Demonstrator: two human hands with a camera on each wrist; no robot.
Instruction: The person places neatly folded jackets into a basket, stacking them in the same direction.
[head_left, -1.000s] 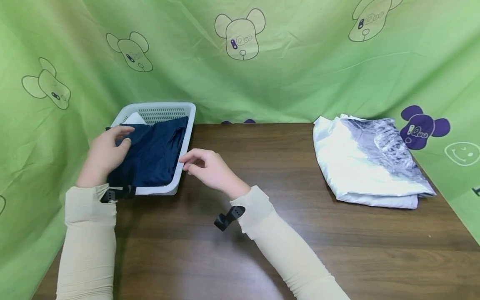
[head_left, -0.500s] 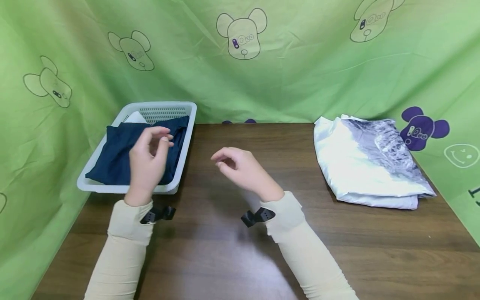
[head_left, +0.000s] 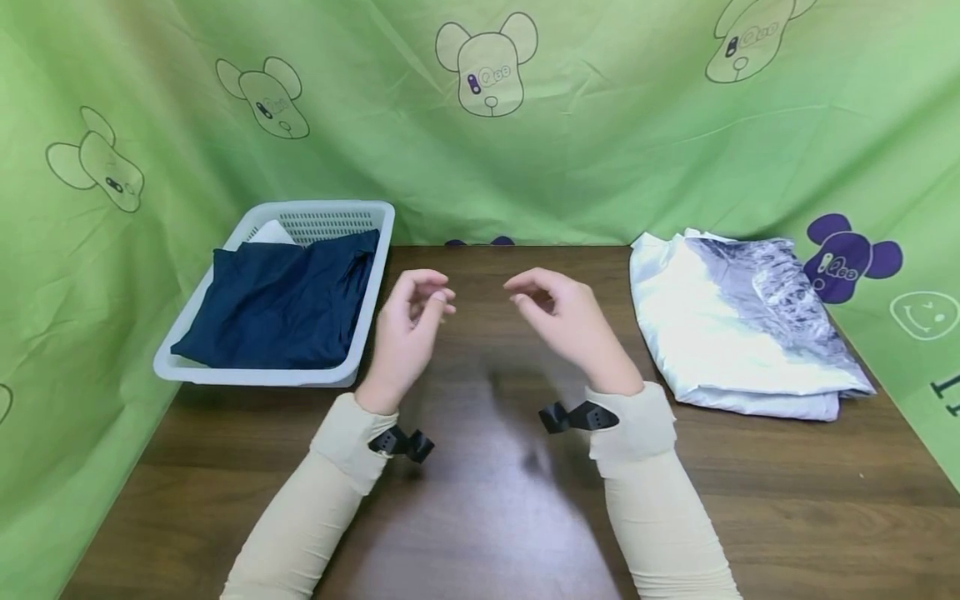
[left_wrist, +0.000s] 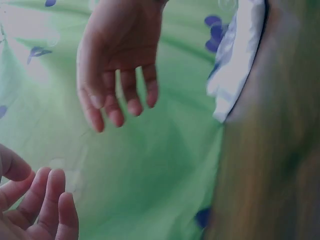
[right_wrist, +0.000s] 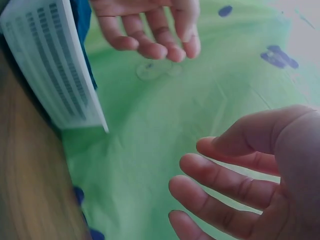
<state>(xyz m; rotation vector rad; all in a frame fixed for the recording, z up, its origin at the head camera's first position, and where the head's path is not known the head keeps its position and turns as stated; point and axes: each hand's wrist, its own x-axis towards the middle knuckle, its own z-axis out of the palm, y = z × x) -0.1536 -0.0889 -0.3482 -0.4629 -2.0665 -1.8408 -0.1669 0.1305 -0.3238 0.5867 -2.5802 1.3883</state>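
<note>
In the head view my left hand (head_left: 406,340) hovers over the table just right of the white basket (head_left: 387,250), its fingers loosely bent around nothing. Facing it, my right hand (head_left: 573,325) is also off the table with relaxed, bent fingers and holds nothing. A gap separates the two hands. Dark navy folded fabric (head_left: 277,308) lies in the basket, over a white piece (head_left: 273,234) that shows only at the back corner. At the right lies a folded white and grey cloth (head_left: 735,325), which the right hand is nearest to but does not touch.
The brown wooden table (head_left: 480,517) carries the basket at its left and the folded cloth at its right. A green curtain (head_left: 600,150) with bear-head drawings hangs behind and along both sides.
Both hands have moved right. The left hand has come away from above the navy fabric in the basket, and the right has left the basket's rim. Basket and cloths stay put.
</note>
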